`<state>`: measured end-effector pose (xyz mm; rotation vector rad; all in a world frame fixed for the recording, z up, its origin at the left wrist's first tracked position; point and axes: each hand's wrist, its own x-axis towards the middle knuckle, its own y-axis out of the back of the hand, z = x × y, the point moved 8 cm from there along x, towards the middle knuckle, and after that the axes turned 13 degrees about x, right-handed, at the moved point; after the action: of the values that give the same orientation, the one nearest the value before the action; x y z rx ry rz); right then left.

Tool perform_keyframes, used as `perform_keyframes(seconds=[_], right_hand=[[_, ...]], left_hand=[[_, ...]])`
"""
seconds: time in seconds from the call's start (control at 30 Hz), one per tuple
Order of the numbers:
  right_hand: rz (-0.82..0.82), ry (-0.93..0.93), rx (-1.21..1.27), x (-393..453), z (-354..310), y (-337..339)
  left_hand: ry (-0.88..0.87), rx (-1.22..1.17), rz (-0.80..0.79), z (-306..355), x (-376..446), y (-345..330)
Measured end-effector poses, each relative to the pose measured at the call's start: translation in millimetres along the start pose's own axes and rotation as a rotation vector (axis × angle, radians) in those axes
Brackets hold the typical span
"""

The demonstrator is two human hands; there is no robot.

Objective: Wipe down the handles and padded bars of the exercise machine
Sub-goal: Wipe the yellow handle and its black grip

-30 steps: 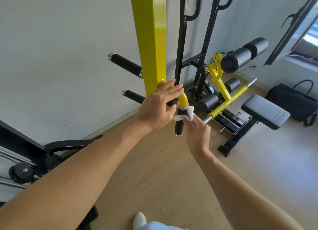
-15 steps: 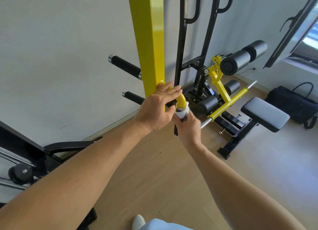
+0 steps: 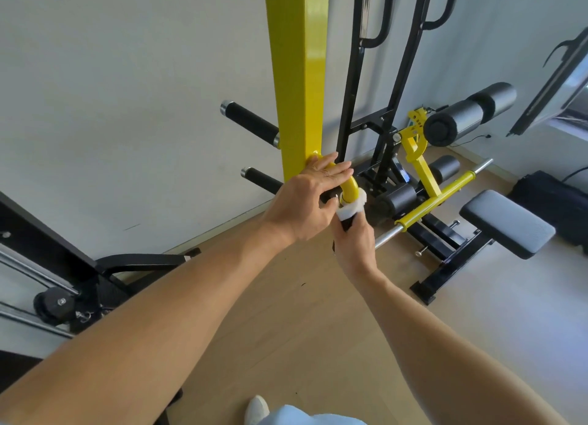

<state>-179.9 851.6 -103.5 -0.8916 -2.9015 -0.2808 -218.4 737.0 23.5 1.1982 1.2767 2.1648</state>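
- Handle (image 3: 345, 225): one black grip hanging from a curved yellow tube (image 3: 349, 187) at the middle of the frame, just below the yellow post (image 3: 299, 74); most of it is hidden by the right hand.
- One white cloth (image 3: 350, 206) is bunched around the top of the handle, touching the end of the yellow tube.
- Right hand (image 3: 354, 241): its fingers are curled round the cloth and the handle, clamped on both.
- Left hand (image 3: 305, 201): lies over the bend of the yellow tube with fingers (image 3: 334, 173) straight, resting on it; the thumb reaches toward the cloth.
- Two black pegs stick out left of the post, one upper (image 3: 251, 122) and one lower (image 3: 261, 179).
- Four black foam rollers show at right-centre: two on the upper bar (image 3: 471, 115) and two lower ones (image 3: 401, 200), one nearer and one farther back.
- One grey seat pad (image 3: 506, 222) sits on a black frame at right.
- One dark bag (image 3: 553, 198) lies at the right edge, by the wall.
- One white shoe (image 3: 256, 410) shows at the bottom edge.
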Motion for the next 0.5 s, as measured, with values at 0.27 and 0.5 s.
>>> perform_keyframes(seconds=[0.27,0.5], right_hand=[[-0.227,-0.184,-0.371,-23.3,75.3,6.8],[-0.188,-0.400,-0.136,-78.3,80.3,9.2]], left_hand=[[0.024,-0.010,-0.006,0.6,-4.5,-2.3],[0.044,-0.018,-0.068,4.3,-21.1,-15.1]])
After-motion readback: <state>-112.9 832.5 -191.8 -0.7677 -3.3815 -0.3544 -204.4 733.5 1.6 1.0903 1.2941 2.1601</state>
